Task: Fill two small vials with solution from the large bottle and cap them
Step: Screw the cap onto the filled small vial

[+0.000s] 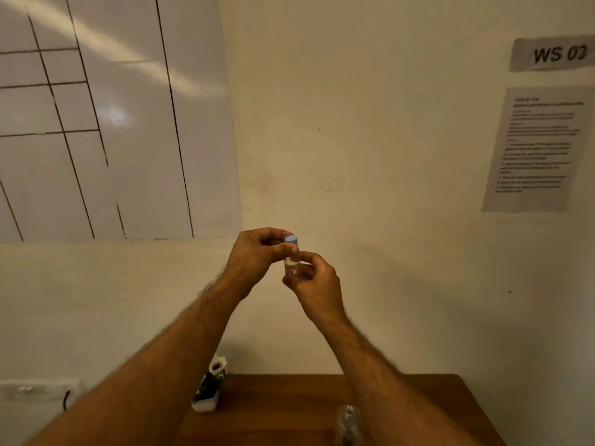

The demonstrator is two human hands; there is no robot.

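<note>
Head view. A small vial [291, 267] is held upright in mid-air before the wall, well above the wooden table [289, 403]; its long axis runs vertically, blue cap [291, 240] uppermost. The left hand [257, 252] comes in from the left and above, thumb and fingertips curled round the cap. The right hand [317, 284] comes in from the right and below, fingers pinching the glass body at the labelled band. The two hands thus grip opposite ends of one axis, so any turning of the cap must run about that vertical line, the lower hand holding the body against it. Whether the cap is fully seated cannot be told; the seam is hidden by the fingers. A blurred clear object at the bottom edge, probably the large bottle [349, 420], stands on the table near the right forearm.
</note>
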